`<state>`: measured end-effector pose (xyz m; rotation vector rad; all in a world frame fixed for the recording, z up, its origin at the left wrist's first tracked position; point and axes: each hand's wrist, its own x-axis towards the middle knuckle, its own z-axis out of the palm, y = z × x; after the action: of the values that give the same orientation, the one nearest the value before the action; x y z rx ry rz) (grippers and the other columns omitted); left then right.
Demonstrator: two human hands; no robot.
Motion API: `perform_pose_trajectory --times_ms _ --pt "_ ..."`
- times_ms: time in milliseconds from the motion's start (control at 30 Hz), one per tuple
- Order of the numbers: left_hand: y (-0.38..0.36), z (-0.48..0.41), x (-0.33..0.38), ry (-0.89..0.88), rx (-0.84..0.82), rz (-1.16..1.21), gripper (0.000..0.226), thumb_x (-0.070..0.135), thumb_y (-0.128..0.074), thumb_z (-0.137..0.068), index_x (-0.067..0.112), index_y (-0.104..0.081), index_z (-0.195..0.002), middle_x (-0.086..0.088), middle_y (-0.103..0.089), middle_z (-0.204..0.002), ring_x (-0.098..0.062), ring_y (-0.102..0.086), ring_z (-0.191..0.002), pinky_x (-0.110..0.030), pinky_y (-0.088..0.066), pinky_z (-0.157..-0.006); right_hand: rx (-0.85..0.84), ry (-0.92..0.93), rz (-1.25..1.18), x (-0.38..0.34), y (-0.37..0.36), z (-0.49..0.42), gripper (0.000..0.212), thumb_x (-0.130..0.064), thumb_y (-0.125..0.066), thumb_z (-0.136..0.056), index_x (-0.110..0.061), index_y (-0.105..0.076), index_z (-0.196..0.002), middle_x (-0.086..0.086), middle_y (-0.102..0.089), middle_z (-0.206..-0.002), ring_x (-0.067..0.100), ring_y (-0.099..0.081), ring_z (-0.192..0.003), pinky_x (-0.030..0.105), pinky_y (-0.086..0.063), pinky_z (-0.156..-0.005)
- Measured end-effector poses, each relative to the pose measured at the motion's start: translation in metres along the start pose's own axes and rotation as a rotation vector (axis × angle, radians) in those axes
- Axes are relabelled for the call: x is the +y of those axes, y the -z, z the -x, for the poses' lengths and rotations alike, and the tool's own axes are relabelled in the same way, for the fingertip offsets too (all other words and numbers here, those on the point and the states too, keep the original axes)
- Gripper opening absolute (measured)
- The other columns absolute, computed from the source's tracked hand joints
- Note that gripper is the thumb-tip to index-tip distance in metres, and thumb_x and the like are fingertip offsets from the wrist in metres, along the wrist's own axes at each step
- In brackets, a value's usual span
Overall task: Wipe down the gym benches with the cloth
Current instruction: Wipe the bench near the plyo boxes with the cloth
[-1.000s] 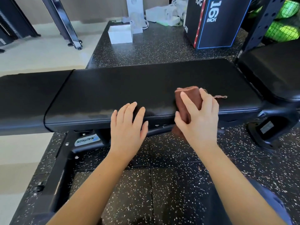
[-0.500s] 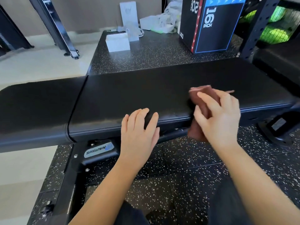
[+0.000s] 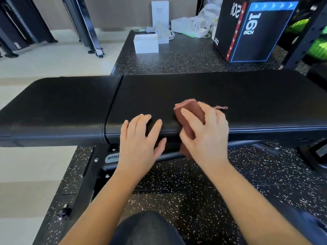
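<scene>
Cloth [image 3: 190,112] folded, maroon, gripped by right hand [image 3: 207,137]; left hand [image 3: 139,144] spread flat on padded bench [image 3: 247,96].

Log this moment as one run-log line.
step: wipe | right hand: grips brown cloth over bench pad near edge | left hand: rests flat on pad

Right hand [image 3: 205,137] gripping brown cloth [image 3: 190,114] on black bench [image 3: 238,96] edge, left hand [image 3: 139,140] resting flat beside.

It was a gym: a padded bench [image 3: 212,96], speckled rubber flooring [image 3: 177,57], a jump box [image 3: 254,43] marked 16 inch, a steel rack [image 3: 307,33].
</scene>
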<state>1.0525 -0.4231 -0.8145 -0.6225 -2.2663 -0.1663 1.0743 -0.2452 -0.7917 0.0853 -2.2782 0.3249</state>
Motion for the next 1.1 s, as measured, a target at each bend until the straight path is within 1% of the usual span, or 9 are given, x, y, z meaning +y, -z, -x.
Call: perform_pose_trajectory --times_ms 67,133,267,367,467,700,833,1033,1100 --pt "-0.001 0.002 -0.005 -0.011 0.01 0.004 0.036 0.034 -0.048 -0.087 0.013 -0.049 -0.116 -0.019 -0.059 -0.115 -0.033 -0.048 -0.114 -0.051 -0.031 -0.1 -0.009 -0.033 0.009 0.029 0.014 0.003 0.035 -0.02 -0.056 -0.078 -0.015 -0.067 -0.111 0.019 -0.058 -0.119 0.042 -0.053 -0.098 0.042 -0.04 -0.086" --pt "-0.002 0.002 -0.008 -0.01 0.025 0.035 0.035 0.034 -0.048 -0.088 0.013 -0.049 -0.116 -0.019 -0.059 -0.115 -0.032 -0.047 -0.113 -0.05 -0.031 -0.1 0.028 -0.138 0.044 0.05 0.025 0.009 0.035 -0.02 -0.056 -0.079 -0.014 -0.067 -0.112 0.02 -0.056 -0.121 0.043 -0.051 -0.101 0.041 -0.038 -0.089" --pt "-0.009 0.001 -0.007 0.0 0.056 0.079 0.033 0.032 -0.052 -0.086 0.013 -0.052 -0.113 -0.019 -0.059 -0.113 -0.033 -0.049 -0.108 -0.053 -0.034 -0.093 0.105 -0.308 0.076 0.032 0.018 0.007 0.033 -0.019 -0.055 -0.079 -0.014 -0.068 -0.109 0.019 -0.055 -0.122 0.042 -0.051 -0.102 0.038 -0.037 -0.091" --pt "-0.011 0.002 -0.011 -0.008 0.066 0.14 0.033 0.029 -0.054 -0.085 0.013 -0.054 -0.113 -0.019 -0.059 -0.114 -0.034 -0.05 -0.106 -0.053 -0.036 -0.09 0.018 -0.196 -0.053 -0.026 -0.007 -0.004 0.037 -0.017 -0.053 -0.075 -0.016 -0.068 -0.108 0.014 -0.059 -0.117 0.037 -0.054 -0.101 0.044 -0.042 -0.087" --pt "-0.008 0.002 -0.021 -0.054 0.055 0.213 0.032 0.023 -0.052 -0.085 0.011 -0.057 -0.115 -0.019 -0.06 -0.115 -0.033 -0.05 -0.106 -0.049 -0.039 -0.086 -0.015 -0.172 -0.017 -0.066 -0.021 -0.007 0.033 -0.025 -0.057 -0.077 -0.017 -0.069 -0.106 0.017 -0.059 -0.118 0.04 -0.053 -0.101 0.046 -0.045 -0.084" --pt "0.008 -0.004 -0.02 -0.019 -0.081 0.235 0.032 0.025 -0.055 -0.085 0.01 -0.065 -0.112 -0.016 -0.06 -0.115 -0.032 -0.051 -0.107 -0.043 -0.036 -0.088 -0.153 -0.114 0.025 -0.056 -0.008 -0.009 0.037 -0.025 -0.058 -0.074 -0.018 -0.067 -0.11 0.019 -0.058 -0.12 0.041 -0.054 -0.1 0.047 -0.048 -0.078" --pt "0.01 -0.004 -0.023 -0.007 -0.117 0.23 0.034 0.027 -0.055 -0.085 0.014 -0.06 -0.116 -0.013 -0.058 -0.118 -0.029 -0.049 -0.109 -0.04 -0.034 -0.09 -0.132 -0.097 0.008 -0.054 -0.01 -0.006 0.036 -0.027 -0.054 -0.078 -0.02 -0.066 -0.112 0.018 -0.058 -0.12 0.039 -0.053 -0.102 0.045 -0.047 -0.078" --pt "0.01 0.0 -0.013 0.06 -0.122 0.218 0.036 0.023 -0.053 -0.086 0.015 -0.052 -0.121 -0.014 -0.056 -0.121 -0.028 -0.047 -0.113 -0.048 -0.04 -0.092 -0.152 -0.119 -0.024 -0.054 -0.012 -0.005 0.037 -0.032 -0.05 -0.081 -0.023 -0.063 -0.115 0.015 -0.058 -0.121 0.036 -0.052 -0.102 0.044 -0.046 -0.078" --pt "0.011 0.0 -0.012 0.072 -0.131 0.212 0.037 0.023 -0.054 -0.085 0.017 -0.049 -0.121 -0.013 -0.055 -0.121 -0.027 -0.046 -0.114 -0.049 -0.041 -0.092 -0.163 -0.112 -0.001 -0.054 -0.011 -0.004 0.037 -0.031 -0.056 -0.08 -0.023 -0.063 -0.115 0.015 -0.058 -0.121 0.037 -0.053 -0.102 0.042 -0.045 -0.077"
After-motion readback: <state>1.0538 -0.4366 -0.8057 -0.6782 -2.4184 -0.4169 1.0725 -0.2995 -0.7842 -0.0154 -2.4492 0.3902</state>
